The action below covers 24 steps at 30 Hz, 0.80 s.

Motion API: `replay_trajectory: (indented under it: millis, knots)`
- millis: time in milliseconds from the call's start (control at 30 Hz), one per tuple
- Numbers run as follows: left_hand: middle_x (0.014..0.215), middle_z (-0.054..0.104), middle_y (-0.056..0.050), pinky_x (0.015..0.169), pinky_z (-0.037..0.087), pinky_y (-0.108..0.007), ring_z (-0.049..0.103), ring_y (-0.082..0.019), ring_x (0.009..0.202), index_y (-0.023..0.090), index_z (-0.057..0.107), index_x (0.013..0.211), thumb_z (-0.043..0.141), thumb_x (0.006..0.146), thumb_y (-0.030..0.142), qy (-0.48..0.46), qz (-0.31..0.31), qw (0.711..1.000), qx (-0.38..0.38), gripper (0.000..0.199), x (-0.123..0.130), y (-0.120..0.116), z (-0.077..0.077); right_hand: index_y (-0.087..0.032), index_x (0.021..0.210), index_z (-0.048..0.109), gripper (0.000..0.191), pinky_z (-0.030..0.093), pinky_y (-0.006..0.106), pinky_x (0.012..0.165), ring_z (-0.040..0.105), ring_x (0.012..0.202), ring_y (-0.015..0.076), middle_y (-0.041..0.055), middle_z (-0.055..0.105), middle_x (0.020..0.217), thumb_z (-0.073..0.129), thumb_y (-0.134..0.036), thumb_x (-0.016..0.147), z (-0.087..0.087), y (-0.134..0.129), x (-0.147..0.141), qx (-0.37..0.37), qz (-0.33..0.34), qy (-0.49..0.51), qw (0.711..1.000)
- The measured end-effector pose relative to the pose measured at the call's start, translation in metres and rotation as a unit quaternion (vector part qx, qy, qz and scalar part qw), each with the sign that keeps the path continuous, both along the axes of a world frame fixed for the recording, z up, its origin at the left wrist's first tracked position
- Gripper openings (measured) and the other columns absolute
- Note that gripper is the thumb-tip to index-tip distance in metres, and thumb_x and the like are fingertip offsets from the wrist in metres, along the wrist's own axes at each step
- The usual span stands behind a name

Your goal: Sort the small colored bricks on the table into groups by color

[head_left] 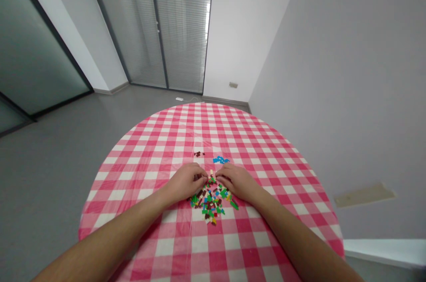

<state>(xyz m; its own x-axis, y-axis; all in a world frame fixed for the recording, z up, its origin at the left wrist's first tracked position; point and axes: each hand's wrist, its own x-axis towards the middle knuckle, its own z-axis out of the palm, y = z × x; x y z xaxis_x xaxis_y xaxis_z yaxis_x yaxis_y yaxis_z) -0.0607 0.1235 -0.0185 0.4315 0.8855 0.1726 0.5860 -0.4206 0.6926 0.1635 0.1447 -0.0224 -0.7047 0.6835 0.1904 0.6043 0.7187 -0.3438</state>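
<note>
A loose pile of small toy building bricks (209, 205) in green, brown, blue, red, white and yellow lies on the tablecloth. At its far left edge is my left hand (187, 181), thumb and fingers pinched together by the bricks. My right hand (238, 182) faces it from the right, its fingers also drawn together at the pile's far edge. Whatever either pinch holds is too small to make out. Between the fingertips, a pale brick (211, 172) shows. Beyond the hands sit a small group of dark brown bricks (199, 154) and a cluster of blue bricks (220, 159).
The round table (233, 129) wears a pink-and-white checked cloth. Behind it stand glass partitions with blinds (179, 29) and a white wall. A white power strip (179, 99) with a cable lies on the grey floor past the far edge.
</note>
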Motion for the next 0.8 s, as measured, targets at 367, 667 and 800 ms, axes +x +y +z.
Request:
replay_trajectory:
  millis: [367,667,800]
  knots:
    - [0.081,0.072,-0.002,0.067,0.047,-0.024,0.063,-0.015,0.073,0.018,0.071,0.085,0.064,0.08,0.022,-0.166,0.017,0.98,-0.108,0.01,0.01,-0.01,0.003,-0.02,0.103,0.067,0.022,0.048,0.029,0.07,0.063,0.081,0.0178,0.0068,0.07,0.089,0.047,-0.026,0.097,0.002,-0.007,0.001,0.128,0.06,0.059,0.988]
    - [0.068,0.067,-0.001,0.057,0.045,-0.022,0.059,-0.011,0.06,0.014,0.061,0.074,0.069,0.075,0.025,-0.263,-0.008,0.943,-0.204,0.013,0.011,-0.008,-0.004,-0.023,0.099,0.07,0.025,0.044,0.025,0.062,0.062,0.069,0.0145,0.0041,0.07,0.078,0.046,-0.027,0.098,0.0,-0.01,0.0,0.172,0.085,0.039,0.981]
    - [0.068,0.067,-0.002,0.057,0.045,-0.023,0.06,-0.012,0.06,0.014,0.061,0.074,0.067,0.074,0.025,-0.254,0.002,0.947,-0.197,0.013,0.011,-0.006,-0.003,-0.023,0.104,0.069,0.024,0.047,0.025,0.064,0.064,0.072,0.015,0.004,0.072,0.081,0.047,-0.028,0.097,-0.002,-0.01,0.0,0.165,0.079,0.042,0.982]
